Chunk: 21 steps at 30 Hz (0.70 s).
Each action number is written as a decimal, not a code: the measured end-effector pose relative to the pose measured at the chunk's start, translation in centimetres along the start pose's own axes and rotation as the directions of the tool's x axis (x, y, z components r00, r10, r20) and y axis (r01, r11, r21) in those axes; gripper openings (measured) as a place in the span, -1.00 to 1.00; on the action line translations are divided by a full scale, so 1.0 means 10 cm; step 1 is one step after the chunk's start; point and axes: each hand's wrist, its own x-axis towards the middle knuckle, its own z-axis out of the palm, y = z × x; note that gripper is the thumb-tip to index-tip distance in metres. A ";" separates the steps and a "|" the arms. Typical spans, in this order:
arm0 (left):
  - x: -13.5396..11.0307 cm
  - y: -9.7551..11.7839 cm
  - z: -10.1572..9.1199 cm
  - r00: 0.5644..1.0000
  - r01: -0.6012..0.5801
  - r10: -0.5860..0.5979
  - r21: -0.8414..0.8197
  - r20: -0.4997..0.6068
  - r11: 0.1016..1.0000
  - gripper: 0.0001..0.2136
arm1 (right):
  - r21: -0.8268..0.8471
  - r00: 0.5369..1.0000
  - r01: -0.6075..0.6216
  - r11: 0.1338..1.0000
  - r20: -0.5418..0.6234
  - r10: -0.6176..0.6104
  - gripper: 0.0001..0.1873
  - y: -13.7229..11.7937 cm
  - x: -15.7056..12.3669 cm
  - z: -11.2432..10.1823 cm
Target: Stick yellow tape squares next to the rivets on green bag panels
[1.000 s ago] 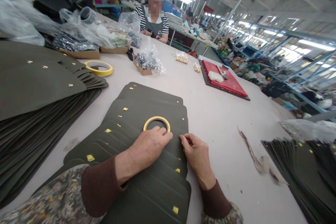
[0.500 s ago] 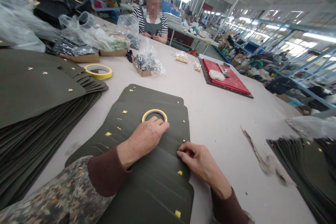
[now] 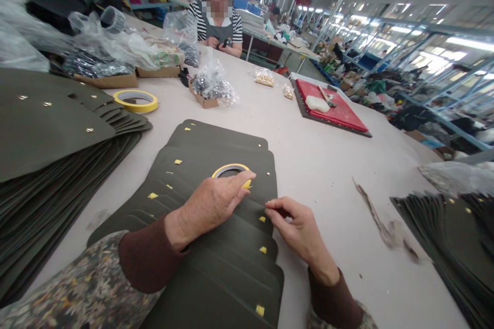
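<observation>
My left hand (image 3: 210, 205) is closed on a roll of yellow tape (image 3: 231, 167), over the middle of a fanned stack of dark olive panels (image 3: 216, 247). The roll's near side is hidden behind my fingers. My right hand (image 3: 295, 229) pinches at the stack's right edge, thumb and forefinger together; whatever lies between them is too small to make out. Just below those fingertips is a yellow tape piece (image 3: 262, 219). More tape bits mark both edges of the panels. A small metal stud (image 3: 268, 174) shows on the right edge above my right hand.
At left lies a thick stack of similar panels (image 3: 46, 139), with another tape roll (image 3: 136, 101) beside it. Bagged hardware (image 3: 214, 82) stands farther back. A red board (image 3: 328, 105) holds a hammer. More panels (image 3: 436, 226) lie at right. A co-worker (image 3: 219, 31) sits opposite.
My right hand has moved up along the right edge, uncovering a yellow tape piece below it. My left hand has turned slightly, with the roll tilting in it. The camera view has shifted a little.
</observation>
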 end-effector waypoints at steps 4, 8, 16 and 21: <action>-0.02 0.00 0.00 0.997 0.030 -0.031 0.018 0.069 0.999 -0.69 | -0.084 0.980 0.052 0.995 0.196 -0.035 -0.84 0.07 -0.06 -0.02; -0.03 0.02 -0.01 0.994 0.052 -0.052 0.005 0.098 0.999 -0.68 | -0.210 0.974 0.051 0.976 0.226 -0.002 -0.81 0.04 -0.04 0.00; -0.04 0.12 -0.06 0.995 -0.038 0.044 -0.071 0.090 0.997 -0.61 | -0.164 0.997 0.051 0.985 0.072 -0.040 -0.87 -0.08 -0.01 0.00; -0.05 0.18 -0.05 0.989 -0.068 0.077 -0.071 0.124 0.995 -0.65 | -0.027 0.968 0.190 0.981 -0.160 -0.192 -0.85 -0.20 0.04 0.08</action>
